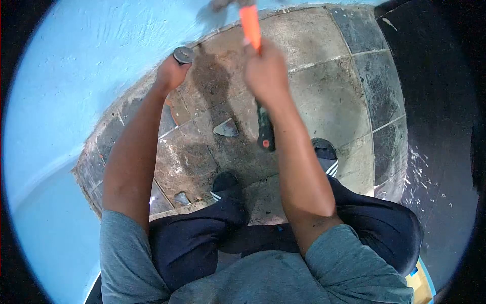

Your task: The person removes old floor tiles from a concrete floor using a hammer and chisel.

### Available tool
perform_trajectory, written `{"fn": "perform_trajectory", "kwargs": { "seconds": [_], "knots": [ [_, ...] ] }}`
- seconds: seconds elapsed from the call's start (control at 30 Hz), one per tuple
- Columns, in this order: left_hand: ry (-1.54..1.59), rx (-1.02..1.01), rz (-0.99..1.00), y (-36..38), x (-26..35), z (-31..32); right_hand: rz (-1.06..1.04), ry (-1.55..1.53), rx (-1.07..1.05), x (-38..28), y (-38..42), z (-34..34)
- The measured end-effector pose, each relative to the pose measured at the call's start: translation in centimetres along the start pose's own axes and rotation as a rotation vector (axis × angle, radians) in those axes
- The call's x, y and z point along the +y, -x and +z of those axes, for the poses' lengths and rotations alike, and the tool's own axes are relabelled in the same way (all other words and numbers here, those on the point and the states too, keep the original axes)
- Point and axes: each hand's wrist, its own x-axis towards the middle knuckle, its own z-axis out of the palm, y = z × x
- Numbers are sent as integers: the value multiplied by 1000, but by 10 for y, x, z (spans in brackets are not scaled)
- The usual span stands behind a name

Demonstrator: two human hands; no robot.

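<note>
My left hand (172, 75) is closed around a chisel (183, 54), its round, flat metal end facing up. The chisel's lower part is hidden below the fist, close to the foot of the blue wall. My right hand (267, 75) grips a hammer (250, 25) by its orange and black handle. The hammer's dark head is raised, blurred and partly cut off at the top edge. Below the hands lies a triangular piece of broken tile (226, 127) on the floor.
A light blue wall (96, 55) curves along the left and top. Grey floor tiles (324, 96) are dusty and worn, with dark tiles (387, 101) at right. A smaller shard (182, 198) lies near my left foot (226, 186). A dark, white-flecked surface (440, 142) fills the right side.
</note>
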Motion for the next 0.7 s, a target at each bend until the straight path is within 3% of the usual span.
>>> {"fn": "perform_trajectory", "kwargs": {
  "seconds": [0.13, 0.23, 0.3, 0.37, 0.47, 0.7],
  "knots": [
    [-43, -27, 3, 2, 2, -5, -26, -354, 267, -39, -7, -28],
    [-38, -8, -3, -1, -4, -1, -201, -289, 446, -24, -1, 7],
    [-74, -17, -12, 3, 7, -5, -4, 88, 11, 4, 12, 40],
    [-56, -32, 3, 6, 9, -2, 0, 299, -238, 17, 11, 58],
    [-9, -23, 43, -3, -1, 1, 126, 72, -300, 18, 11, 43],
    [-40, -8, 20, 20, 15, -2, 261, -42, -130, 65, 2, 31]
  ]
}}
